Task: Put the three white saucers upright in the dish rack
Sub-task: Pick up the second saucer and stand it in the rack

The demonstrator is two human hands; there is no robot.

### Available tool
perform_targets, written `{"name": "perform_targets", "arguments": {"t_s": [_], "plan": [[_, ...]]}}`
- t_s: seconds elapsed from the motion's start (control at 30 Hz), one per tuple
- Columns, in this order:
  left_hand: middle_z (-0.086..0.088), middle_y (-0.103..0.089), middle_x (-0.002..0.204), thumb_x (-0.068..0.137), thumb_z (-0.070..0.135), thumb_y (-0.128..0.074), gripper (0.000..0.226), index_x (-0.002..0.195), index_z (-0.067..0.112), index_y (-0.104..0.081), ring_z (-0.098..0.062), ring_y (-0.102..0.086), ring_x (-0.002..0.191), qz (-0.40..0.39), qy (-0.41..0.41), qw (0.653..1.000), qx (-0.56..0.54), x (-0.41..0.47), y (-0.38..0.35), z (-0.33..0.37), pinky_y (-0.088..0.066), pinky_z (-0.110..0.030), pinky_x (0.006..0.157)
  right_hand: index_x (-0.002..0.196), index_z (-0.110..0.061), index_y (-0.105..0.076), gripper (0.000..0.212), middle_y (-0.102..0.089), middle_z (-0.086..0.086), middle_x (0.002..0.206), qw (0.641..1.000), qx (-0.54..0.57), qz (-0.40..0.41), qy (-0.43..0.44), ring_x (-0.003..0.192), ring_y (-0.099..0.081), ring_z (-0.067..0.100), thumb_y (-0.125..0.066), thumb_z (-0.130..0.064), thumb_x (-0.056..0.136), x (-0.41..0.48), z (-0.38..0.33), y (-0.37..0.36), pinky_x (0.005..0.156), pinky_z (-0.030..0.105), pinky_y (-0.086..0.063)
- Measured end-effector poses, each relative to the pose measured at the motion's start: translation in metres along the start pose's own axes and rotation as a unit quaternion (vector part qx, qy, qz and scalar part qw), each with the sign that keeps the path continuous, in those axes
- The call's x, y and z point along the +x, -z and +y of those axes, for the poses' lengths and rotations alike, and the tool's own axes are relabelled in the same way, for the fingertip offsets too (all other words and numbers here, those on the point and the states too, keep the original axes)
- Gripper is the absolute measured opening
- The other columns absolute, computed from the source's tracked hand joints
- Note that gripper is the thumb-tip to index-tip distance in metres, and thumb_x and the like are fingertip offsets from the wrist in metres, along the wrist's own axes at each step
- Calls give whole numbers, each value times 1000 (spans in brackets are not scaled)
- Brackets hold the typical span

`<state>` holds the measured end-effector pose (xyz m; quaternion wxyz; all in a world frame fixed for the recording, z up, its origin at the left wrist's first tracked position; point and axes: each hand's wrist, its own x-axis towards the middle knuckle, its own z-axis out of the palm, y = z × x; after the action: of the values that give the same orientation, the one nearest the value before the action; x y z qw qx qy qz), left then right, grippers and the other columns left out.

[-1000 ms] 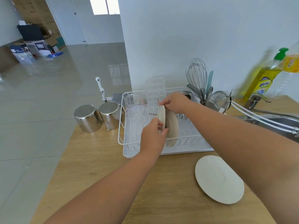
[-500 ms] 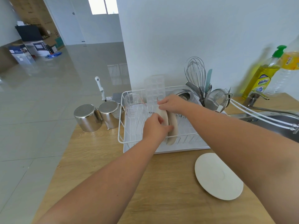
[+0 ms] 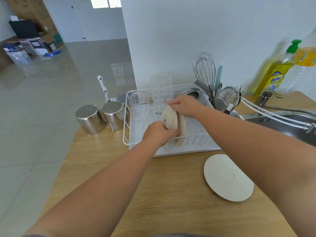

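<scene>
White china on edge: both hands pinch the second saucer (image 3: 169, 119) upright in the dish rack (image 3: 126, 117), left hand (image 3: 158, 132) low, right hand (image 3: 185, 106) on top, beside one already standing (image 3: 182, 127). Released between tines, it could tip (knocking its neighbour). The third saucer (image 3: 228, 177) waits flat on the worktop (image 3: 171, 194).

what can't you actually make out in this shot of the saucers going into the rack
- Head view: whether the saucer with the barcode sticker sits in a slot; the left hand covers its lower edge.
- The second upright saucer is mostly hidden behind it.
- The flat saucer is overlapped by the right forearm.
- The sticker's print is too small.
- The orange-labelled bottle is blurred, edge-cut.
</scene>
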<state>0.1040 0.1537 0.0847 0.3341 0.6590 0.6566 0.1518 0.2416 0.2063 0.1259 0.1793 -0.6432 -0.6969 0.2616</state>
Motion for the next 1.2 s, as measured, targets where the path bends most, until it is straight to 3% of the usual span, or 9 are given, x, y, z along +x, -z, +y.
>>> {"name": "perform_targets", "arguments": {"t_s": [0.33,0.47,0.53,0.63,0.7,0.8,0.93,1.0,1.2], "plan": [[0,-58,66,80,54,-57,42,70,14,-63,-18,-55,60,-17,-7,998,56,-4,-4,-1,-41,-28,55,117,-11,-68,31,-65,5,127,998,49,32,-10,120,-56,21,-49,-23,95,-8,14,-4,93,25,-38],[2,-49,58,81,52,-56,43,57,17,-52,-18,-49,54,-17,-3,998,63,-6,-1,1,-37,-27,52,116,-7,-68,33,-67,12,123,992,111,47,-25,116,-59,24,-49,-24,95,-13,13,-4,97,31,-42],[3,-56,72,83,50,-55,36,73,16,-61,-19,-57,66,8,-19,998,64,-11,-1,3,-44,-30,58,123,-10,-63,34,-63,7,128,986,147,73,-18,115,-55,15,-44,-21,97,-23,11,0,93,24,-37],[0,-61,112,88,37,-56,36,115,15,-63,-21,-59,103,145,-150,977,52,-25,-5,2,-51,-38,84,128,-14,-59,36,-60,0,132,983,142,119,10,121,-50,12,-38,-20,99,-57,16,6,95,22,-34],[-2,-62,103,89,26,-58,24,108,14,-65,-18,-56,95,195,-289,937,20,-38,-10,1,-49,-32,82,124,-17,-61,33,-63,-4,124,980,135,147,23,114,-53,6,-40,-19,99,-89,29,1,98,25,-40],[5,-60,86,89,20,-58,14,99,15,-66,-10,-51,78,130,-378,916,2,-54,-24,-3,-42,-20,71,111,-22,-68,26,-67,-10,109,972,160,172,-1,94,-64,9,-47,-16,96,-137,60,-18,91,33,-51],[8,-60,86,89,20,-59,12,97,18,-67,2,-48,67,16,-312,950,-6,-61,-57,-9,-37,-16,66,102,-27,-70,22,-65,-17,88,970,135,184,-80,69,-58,-15,-54,-16,93,-181,106,-39,63,9,-41],[6,-62,92,89,22,-60,15,102,18,-67,0,-52,73,-30,-227,973,-8,-59,-77,-9,-38,-18,70,103,-25,-70,21,-64,-16,92,969,91,193,-124,78,-57,-12,-56,-17,91,-193,129,-44,66,7,-38],[-2,-59,122,84,32,-65,49,128,15,-55,-21,-60,103,-135,5,990,-26,-52,-126,-5,-49,-31,86,128,-18,-56,41,-52,8,129,954,2,109,-280,115,-52,26,-56,-22,87,-209,182,-48,96,37,-43]]}}
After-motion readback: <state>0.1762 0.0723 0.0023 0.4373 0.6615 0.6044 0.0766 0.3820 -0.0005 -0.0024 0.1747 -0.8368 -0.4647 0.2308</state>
